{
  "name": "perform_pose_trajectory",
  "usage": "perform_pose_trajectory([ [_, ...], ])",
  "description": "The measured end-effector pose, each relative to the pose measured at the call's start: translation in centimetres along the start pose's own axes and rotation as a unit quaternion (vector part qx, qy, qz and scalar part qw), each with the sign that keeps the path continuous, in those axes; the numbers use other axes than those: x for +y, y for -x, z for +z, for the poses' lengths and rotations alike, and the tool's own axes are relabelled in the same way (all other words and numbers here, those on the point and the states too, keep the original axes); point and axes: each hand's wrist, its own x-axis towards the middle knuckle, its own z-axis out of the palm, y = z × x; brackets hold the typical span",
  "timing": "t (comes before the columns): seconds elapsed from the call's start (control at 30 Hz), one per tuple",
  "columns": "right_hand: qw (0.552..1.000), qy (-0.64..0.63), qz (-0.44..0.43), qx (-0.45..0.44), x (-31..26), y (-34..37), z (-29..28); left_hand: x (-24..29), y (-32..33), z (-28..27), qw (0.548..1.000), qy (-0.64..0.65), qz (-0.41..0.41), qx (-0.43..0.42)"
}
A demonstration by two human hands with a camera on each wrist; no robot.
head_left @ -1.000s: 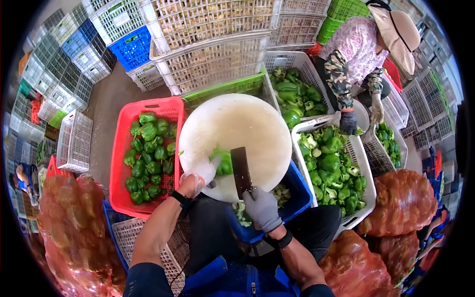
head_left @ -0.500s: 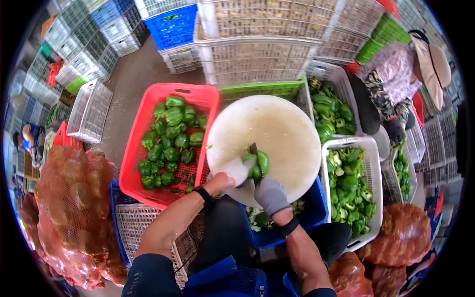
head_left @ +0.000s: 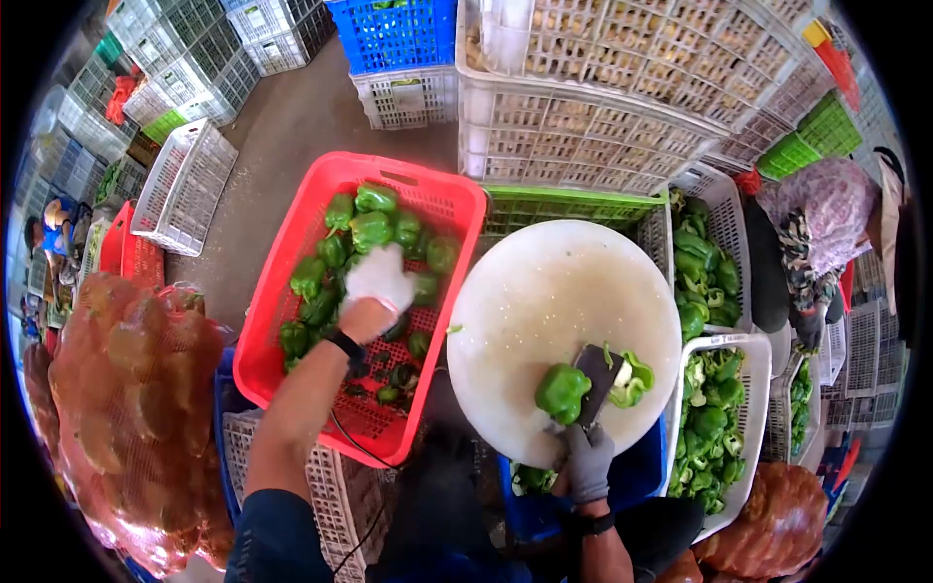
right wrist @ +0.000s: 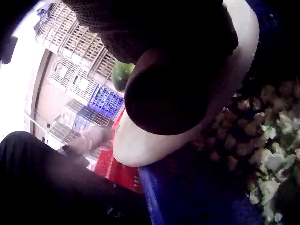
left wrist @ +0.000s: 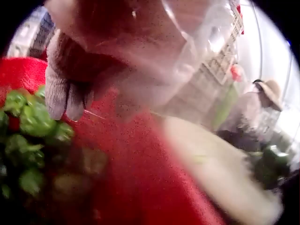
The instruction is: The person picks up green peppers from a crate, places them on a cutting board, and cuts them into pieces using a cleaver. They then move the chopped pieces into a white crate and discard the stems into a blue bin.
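My gloved left hand reaches over the green peppers in the red crate. In the left wrist view its fingers point down beside peppers, relaxed, with nothing seen in them. My gloved right hand grips the handle of a dark cleaver at the near edge of the round white board. A whole pepper lies left of the blade and a cut piece right of it. In the right wrist view the hand is mostly dark.
A blue bin with scraps stands under the board's near edge. White crates of peppers are at the right, with another person beyond. Stacked crates rise behind; a net sack stands at the left.
My left hand has left the board and moved left into the red crate. My right hand still holds the cleaver, now lower on the board between a pepper and a cut piece. The head view has shifted left.
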Motion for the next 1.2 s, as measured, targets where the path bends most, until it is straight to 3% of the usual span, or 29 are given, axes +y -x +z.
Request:
perform_pose_trajectory([
  [0.07,0.999,0.032,-0.017,0.008,-1.4,0.4,0.0,-4.0,-4.7,2.4,0.993,-0.108,0.013,0.054],
  [0.2,0.997,0.070,-0.029,0.020,-3.1,0.8,0.7,-8.7,-11.4,5.3,0.980,-0.156,0.073,0.099],
  [0.27,0.997,0.065,0.027,0.015,-3.5,0.8,0.6,-8.3,-12.8,5.3,0.978,-0.183,0.069,0.073],
  [0.33,0.996,0.062,0.066,0.016,-4.0,1.0,0.6,-8.0,-14.0,7.1,0.982,-0.178,0.008,0.057],
  [0.47,0.998,0.054,0.041,0.014,-1.8,0.6,-0.1,-7.0,-13.0,7.5,0.985,-0.169,-0.030,0.023],
  [0.53,0.997,0.077,-0.008,0.032,-1.9,0.5,0.5,-6.5,-10.9,4.8,0.994,-0.065,-0.079,0.028],
  [0.6,0.999,0.026,0.030,0.010,-4.9,0.9,1.1,-5.3,-8.0,0.6,0.991,0.034,-0.129,0.012],
  [0.63,0.999,0.001,0.049,-0.002,-6.0,1.6,1.1,-5.7,-5.7,-0.7,0.926,0.364,-0.096,-0.024],
  [0.67,0.999,-0.002,0.030,-0.010,-4.9,1.5,0.7,-5.5,-3.2,-1.6,0.847,0.516,-0.106,-0.076],
  [0.73,1.000,-0.009,-0.009,-0.020,-1.3,0.3,0.1,-4.4,0.9,-2.0,0.770,0.623,-0.100,-0.093],
  [0.8,0.999,-0.002,0.029,-0.043,-4.4,1.2,0.2,-0.7,5.9,-3.4,0.738,0.657,-0.052,-0.144],
  [0.87,0.999,-0.009,0.006,-0.030,-2.4,1.0,-0.4,2.5,8.9,-1.9,0.755,0.633,-0.024,-0.169],
  [0.93,0.989,0.129,-0.058,0.039,-1.6,1.4,-1.4,6.4,11.6,-0.9,0.801,0.573,-0.017,-0.170],
  [1.0,0.950,0.255,-0.121,0.131,-2.1,3.2,-2.9,9.5,13.8,0.8,0.831,0.519,-0.031,-0.200],
  [1.03,0.920,0.315,-0.152,0.175,-2.7,4.0,-3.5,10.3,14.0,3.7,0.851,0.494,-0.042,-0.171],
  [1.07,0.932,0.290,-0.140,0.167,-3.0,4.9,-4.2,9.2,12.4,9.1,0.906,0.398,0.004,-0.141],
  [1.17,0.944,0.259,-0.139,0.147,-4.2,7.7,-5.2,10.6,13.7,9.1,0.920,0.355,0.020,-0.164],
  [1.2,0.946,0.262,-0.132,0.138,-4.3,8.0,-5.3,11.6,14.9,6.8,0.912,0.368,0.000,-0.182],
])
